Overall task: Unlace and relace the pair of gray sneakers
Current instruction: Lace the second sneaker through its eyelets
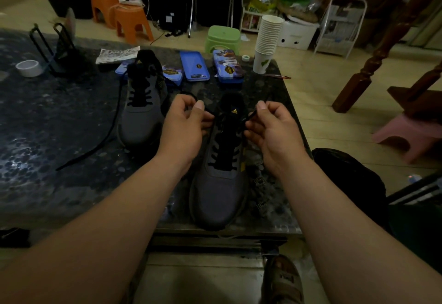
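Observation:
Two gray sneakers with black laces stand on a dark speckled table (59, 122). The near sneaker (220, 191) points its toe at me, laced up to the tongue. My left hand (184, 126) pinches the left end of its black lace (191, 98), which loops up above the thumb. My right hand (270, 129) pinches the right lace end beside the tongue. The far sneaker (141, 112) stands to the left; one loose lace end (95, 146) of it trails across the table toward the left front.
Behind the sneakers lie blue tins (194, 65) and a patterned paper (117, 54). A stack of paper cups (266, 43) stands at the back right corner, a tape roll (30, 68) and a black wire rack (56, 47) at the back left. Stools stand on the floor beyond.

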A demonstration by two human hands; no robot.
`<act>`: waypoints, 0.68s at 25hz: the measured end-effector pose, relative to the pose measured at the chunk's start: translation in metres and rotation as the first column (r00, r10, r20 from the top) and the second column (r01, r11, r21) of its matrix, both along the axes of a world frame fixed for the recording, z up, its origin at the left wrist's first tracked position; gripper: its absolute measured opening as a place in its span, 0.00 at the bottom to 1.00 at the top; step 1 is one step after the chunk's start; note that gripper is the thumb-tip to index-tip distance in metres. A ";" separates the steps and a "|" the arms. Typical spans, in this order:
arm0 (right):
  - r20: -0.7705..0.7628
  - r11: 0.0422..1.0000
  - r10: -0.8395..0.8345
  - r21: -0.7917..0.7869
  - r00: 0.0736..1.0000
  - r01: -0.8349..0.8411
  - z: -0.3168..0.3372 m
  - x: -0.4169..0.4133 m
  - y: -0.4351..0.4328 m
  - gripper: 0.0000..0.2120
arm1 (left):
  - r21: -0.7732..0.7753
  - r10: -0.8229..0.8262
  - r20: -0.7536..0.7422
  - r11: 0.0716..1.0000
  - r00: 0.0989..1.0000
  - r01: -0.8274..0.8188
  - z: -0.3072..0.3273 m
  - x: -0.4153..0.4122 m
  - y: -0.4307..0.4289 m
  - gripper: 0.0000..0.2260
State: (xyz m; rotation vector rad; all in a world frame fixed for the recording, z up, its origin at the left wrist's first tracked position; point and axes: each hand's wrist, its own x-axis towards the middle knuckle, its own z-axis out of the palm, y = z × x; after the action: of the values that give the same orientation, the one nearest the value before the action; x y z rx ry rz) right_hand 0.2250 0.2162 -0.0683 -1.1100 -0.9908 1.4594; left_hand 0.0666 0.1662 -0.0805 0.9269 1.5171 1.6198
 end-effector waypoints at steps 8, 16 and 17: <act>-0.020 0.982 0.125 -0.140 0.992 -0.127 -0.007 0.008 -0.009 0.05 | -0.090 -0.119 -0.087 0.990 0.989 0.111 -0.008 -0.007 0.001 0.09; 0.407 0.967 0.136 0.145 0.903 -0.211 -0.015 0.013 -0.010 0.07 | -0.043 -0.220 -0.638 0.967 0.738 0.251 -0.007 -0.015 -0.018 0.05; 0.450 0.960 0.109 0.183 0.886 -0.211 -0.017 0.013 -0.010 0.06 | -0.048 -0.236 -0.653 0.961 0.720 0.271 -0.006 -0.017 -0.018 0.05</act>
State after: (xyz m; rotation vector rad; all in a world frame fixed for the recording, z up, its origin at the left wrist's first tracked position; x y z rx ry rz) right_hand 0.2384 0.2066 -0.0850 -1.2339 -1.5595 1.2045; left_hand 0.0500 0.1480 -0.0869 1.7893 1.6885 1.1782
